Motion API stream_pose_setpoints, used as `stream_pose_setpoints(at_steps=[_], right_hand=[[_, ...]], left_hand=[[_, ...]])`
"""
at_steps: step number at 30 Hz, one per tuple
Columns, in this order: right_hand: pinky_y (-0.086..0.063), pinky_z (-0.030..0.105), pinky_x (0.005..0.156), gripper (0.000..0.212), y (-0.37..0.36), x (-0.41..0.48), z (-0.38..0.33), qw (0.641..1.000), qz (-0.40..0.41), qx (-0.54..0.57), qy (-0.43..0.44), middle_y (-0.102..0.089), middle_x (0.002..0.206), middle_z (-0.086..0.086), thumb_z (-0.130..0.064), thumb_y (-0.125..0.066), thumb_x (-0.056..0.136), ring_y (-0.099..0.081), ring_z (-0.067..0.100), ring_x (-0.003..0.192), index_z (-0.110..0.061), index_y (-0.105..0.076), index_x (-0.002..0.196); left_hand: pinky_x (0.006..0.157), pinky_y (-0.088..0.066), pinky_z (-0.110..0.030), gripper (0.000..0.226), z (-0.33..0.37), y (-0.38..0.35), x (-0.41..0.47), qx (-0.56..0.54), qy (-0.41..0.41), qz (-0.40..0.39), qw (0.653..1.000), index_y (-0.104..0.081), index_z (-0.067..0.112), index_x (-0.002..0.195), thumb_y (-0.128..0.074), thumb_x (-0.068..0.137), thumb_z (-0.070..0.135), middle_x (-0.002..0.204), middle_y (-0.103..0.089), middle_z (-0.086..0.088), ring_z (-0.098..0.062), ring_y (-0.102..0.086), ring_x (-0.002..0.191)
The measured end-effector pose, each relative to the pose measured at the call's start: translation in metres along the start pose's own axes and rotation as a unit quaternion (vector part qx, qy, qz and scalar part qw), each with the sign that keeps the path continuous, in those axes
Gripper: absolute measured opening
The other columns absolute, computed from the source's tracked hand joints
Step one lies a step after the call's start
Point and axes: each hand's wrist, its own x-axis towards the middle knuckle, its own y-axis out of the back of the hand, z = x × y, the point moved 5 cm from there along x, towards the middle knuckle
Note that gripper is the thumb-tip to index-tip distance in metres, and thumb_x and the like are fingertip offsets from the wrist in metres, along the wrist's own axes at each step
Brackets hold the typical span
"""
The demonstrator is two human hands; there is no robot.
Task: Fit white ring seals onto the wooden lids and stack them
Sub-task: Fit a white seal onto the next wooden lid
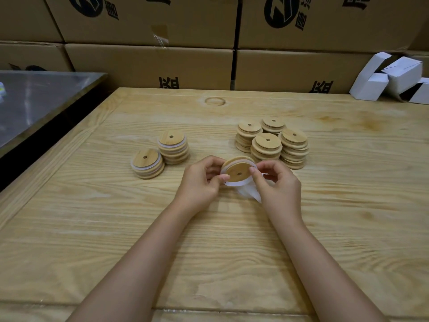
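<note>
Well, looking down from my head: my left hand (202, 180) pinches the rim of a wooden lid (239, 169), tilted just above the table (139, 228). My right hand (276, 182) pinches the white ring seal (233, 183) at the opposite edge. I judge the lid light and stiff, best held by its rim. The seal looks soft and stretchy and may slip off.

Only the person's two arms show. The left hand (199, 182) and the right hand (276, 184) are bare, with slim fingers. The left thumbnail (224, 177) and the right thumbnail (252, 169) are short, trimmed close and plain. The left forearm (139, 259) and the right forearm (325, 263) are slender and bare along their whole visible length, from the wrist to the lower edge of the view, broadening gradually toward the elbow.
</note>
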Motion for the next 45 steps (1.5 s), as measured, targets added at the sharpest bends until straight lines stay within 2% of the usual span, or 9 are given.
stream_pose_setpoints(at_steps=[4,8,15,19,23,27,33,38,45], right_hand=[[-0.046,0.010,0.067,0.016,-0.001,0.001,0.002,0.996,-0.017,0.072,-0.052,-0.066,0.071,-0.015,-0.013,-0.071,0.082,-0.062,-0.004,0.071,-0.025,-0.065,0.074],[-0.048,0.013,0.067,0.013,0.000,0.004,0.002,0.988,-0.036,0.122,-0.085,-0.068,0.069,-0.007,-0.009,-0.070,0.081,-0.064,0.006,0.071,-0.020,-0.068,0.073],[-0.045,0.007,0.067,0.015,0.001,0.006,-0.007,0.986,-0.062,0.142,-0.066,-0.069,0.070,-0.017,-0.007,-0.071,0.079,-0.063,-0.004,0.073,-0.019,-0.067,0.071],[-0.045,0.009,0.066,0.013,0.003,0.004,-0.008,0.985,-0.052,0.152,-0.058,-0.069,0.072,-0.012,-0.007,-0.070,0.081,-0.063,-0.003,0.071,-0.018,-0.067,0.074],[-0.050,0.020,0.072,0.011,0.001,0.000,-0.006,0.990,-0.032,0.120,-0.060,-0.068,0.079,-0.008,-0.013,-0.071,0.081,-0.064,0.005,0.075,-0.021,-0.064,0.079],[-0.053,0.034,0.079,0.014,0.000,-0.001,-0.004,0.993,-0.019,0.096,-0.064,-0.068,0.085,-0.003,-0.013,-0.071,0.081,-0.066,0.018,0.084,-0.023,-0.061,0.082],[-0.047,0.011,0.067,0.015,0.000,-0.003,-0.004,0.986,0.000,0.148,-0.074,-0.066,0.073,-0.010,-0.006,-0.067,0.084,-0.063,-0.002,0.069,-0.017,-0.061,0.076],[-0.054,0.021,0.070,0.008,-0.002,-0.004,-0.002,0.968,-0.015,0.220,-0.119,-0.069,0.072,0.000,-0.005,-0.065,0.085,-0.068,0.014,0.070,-0.010,-0.064,0.079],[-0.056,0.022,0.070,0.010,-0.008,-0.004,-0.003,0.923,-0.060,0.343,-0.161,-0.070,0.066,-0.002,0.000,-0.063,0.083,-0.068,0.011,0.068,-0.007,-0.063,0.076]], left_hand=[[0.068,-0.052,-0.013,0.037,-0.001,0.000,0.001,-0.041,0.023,0.013,0.999,-0.059,0.026,0.085,-0.059,0.082,-0.011,0.084,-0.065,0.007,0.006,-0.063,0.075],[0.067,-0.054,-0.017,0.035,-0.001,0.000,0.001,-0.099,0.046,0.018,0.994,-0.057,0.021,0.090,-0.052,0.086,-0.014,0.087,-0.065,0.002,0.003,-0.065,0.075],[0.069,-0.058,-0.026,0.025,-0.002,-0.001,0.000,-0.183,0.086,0.019,0.979,-0.054,0.001,0.105,-0.048,0.088,-0.015,0.088,-0.065,-0.009,-0.013,-0.064,0.079],[0.067,-0.058,-0.025,0.023,-0.001,-0.004,-0.001,-0.191,0.086,0.003,0.978,-0.055,0.001,0.104,-0.049,0.087,-0.014,0.087,-0.065,-0.010,-0.007,-0.067,0.073],[0.066,-0.057,-0.024,0.024,-0.002,-0.005,-0.003,-0.183,0.072,-0.006,0.980,-0.056,0.009,0.096,-0.054,0.086,-0.013,0.086,-0.066,-0.009,-0.006,-0.067,0.073],[0.071,-0.058,-0.029,0.020,-0.002,-0.007,-0.004,-0.209,0.067,-0.017,0.975,-0.055,0.007,0.096,-0.056,0.085,-0.010,0.088,-0.067,-0.010,-0.012,-0.069,0.077],[0.075,-0.058,-0.035,0.016,-0.003,-0.008,-0.005,-0.209,0.070,-0.027,0.975,-0.051,0.004,0.089,-0.058,0.084,-0.010,0.088,-0.067,-0.015,-0.020,-0.068,0.081],[0.074,-0.059,-0.032,0.018,-0.004,-0.007,-0.003,-0.255,0.095,-0.013,0.962,-0.053,0.004,0.097,-0.053,0.087,-0.011,0.087,-0.067,-0.013,-0.018,-0.069,0.077],[0.073,-0.059,-0.034,0.022,-0.005,-0.006,-0.001,-0.317,0.119,-0.005,0.941,-0.054,0.004,0.100,-0.046,0.089,-0.013,0.087,-0.069,-0.012,-0.022,-0.070,0.077]])
